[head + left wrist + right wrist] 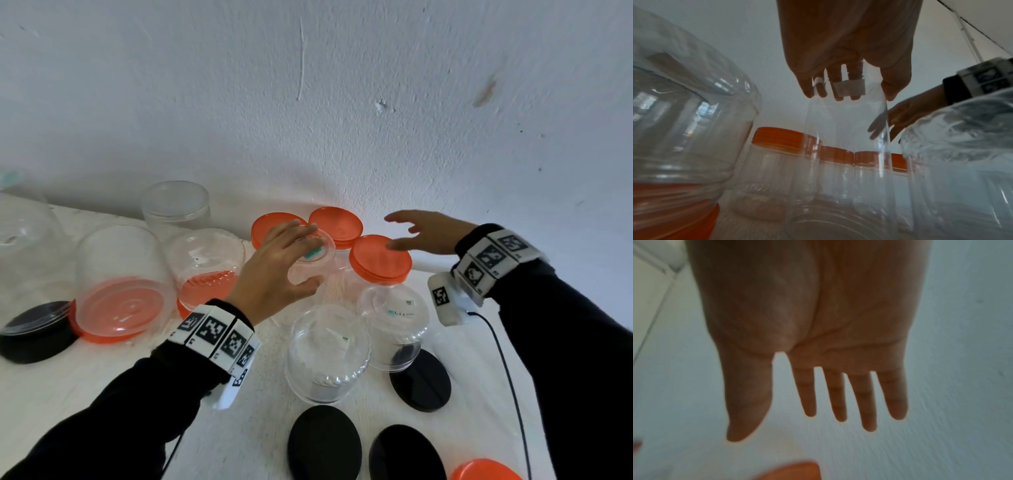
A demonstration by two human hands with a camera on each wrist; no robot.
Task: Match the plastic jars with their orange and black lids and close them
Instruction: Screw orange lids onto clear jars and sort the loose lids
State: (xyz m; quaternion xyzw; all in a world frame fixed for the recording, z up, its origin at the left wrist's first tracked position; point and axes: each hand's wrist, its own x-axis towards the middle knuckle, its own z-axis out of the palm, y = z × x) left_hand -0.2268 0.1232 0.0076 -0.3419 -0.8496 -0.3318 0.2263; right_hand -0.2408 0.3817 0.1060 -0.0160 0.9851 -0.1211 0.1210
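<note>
My left hand gripped an upturned clear jar from above, fingers curled over its base and thumb against its side. It stood on the white table among three jars closed with orange lids: one behind-left, one behind, one to the right. My right hand hovered above that right one, fingers spread and holding nothing.

To the left, two upturned jars sat on orange lids, and another on a black lid. Nearer me stood two more upturned jars, with three loose black lids and a loose orange lid around them.
</note>
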